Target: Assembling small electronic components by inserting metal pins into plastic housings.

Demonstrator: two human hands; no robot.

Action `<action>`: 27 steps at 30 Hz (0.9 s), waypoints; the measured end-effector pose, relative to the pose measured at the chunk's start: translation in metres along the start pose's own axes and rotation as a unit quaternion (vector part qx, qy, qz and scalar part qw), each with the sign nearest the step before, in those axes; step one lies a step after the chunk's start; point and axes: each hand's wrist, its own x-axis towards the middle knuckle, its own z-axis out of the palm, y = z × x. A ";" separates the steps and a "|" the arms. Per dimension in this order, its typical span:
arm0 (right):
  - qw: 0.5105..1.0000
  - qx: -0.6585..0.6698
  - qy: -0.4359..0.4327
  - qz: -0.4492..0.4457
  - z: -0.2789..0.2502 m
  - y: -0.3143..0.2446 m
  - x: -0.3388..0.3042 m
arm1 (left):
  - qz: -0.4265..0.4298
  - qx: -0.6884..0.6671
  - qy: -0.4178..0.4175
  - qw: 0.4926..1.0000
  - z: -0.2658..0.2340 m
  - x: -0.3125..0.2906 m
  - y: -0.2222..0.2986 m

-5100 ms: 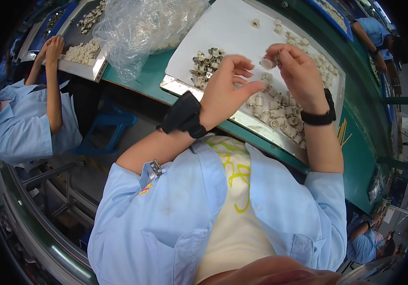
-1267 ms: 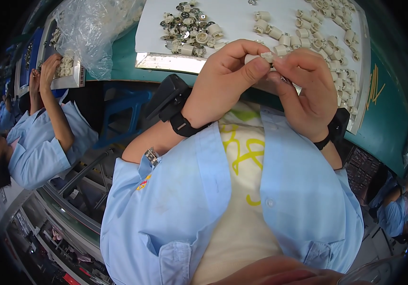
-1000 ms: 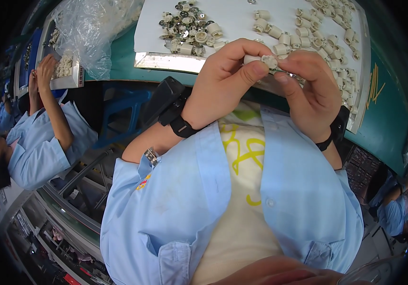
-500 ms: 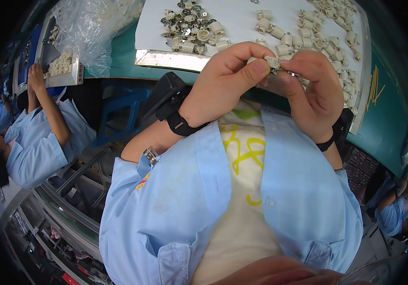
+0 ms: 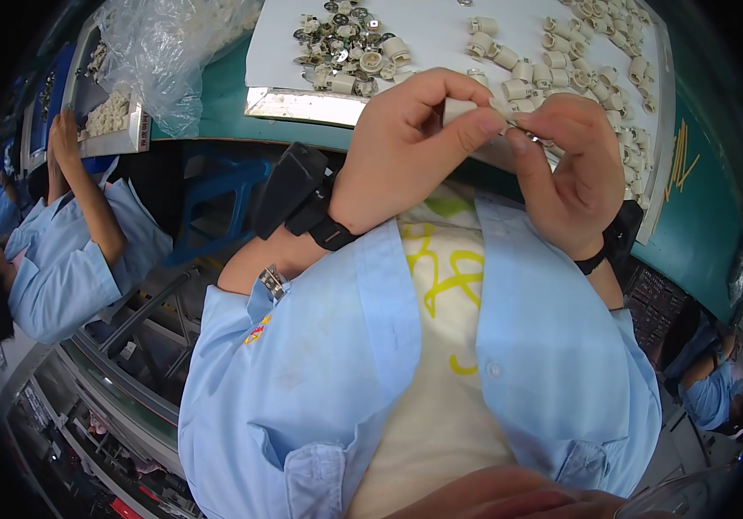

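Observation:
My left hand is closed around a white, cylinder-shaped lamp socket, held just past the tray's near edge. Its thumb and fingers hide much of the socket. My right hand pinches a small metal piece between thumb and forefinger, against the socket's right end. Whether the two parts are joined, I cannot tell. Beyond my hands, several similar white sockets lie on the white-lined tray. A heap of small metal and white parts sits at the tray's left.
A clear plastic bag of pale parts lies left of the tray on the green table. At the far left a co-worker in blue reaches over another tray. A blue stool stands below the table.
The socket in my left hand has turned, and more of its white side shows. My left wrist has tilted, swinging the black strapped device slightly. My right hand has barely moved.

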 end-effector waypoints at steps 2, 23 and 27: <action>0.999 0.016 -0.006 0.029 -0.001 -0.004 0.004 | 0.023 0.071 -0.006 0.997 -0.001 0.000 0.002; 0.995 -0.048 -0.083 -0.018 -0.011 -0.003 0.013 | -0.089 0.071 -0.046 0.992 -0.005 -0.002 0.013; 0.993 -0.043 -0.102 -0.034 -0.013 -0.004 0.014 | -0.094 0.030 -0.054 0.994 -0.001 -0.003 0.007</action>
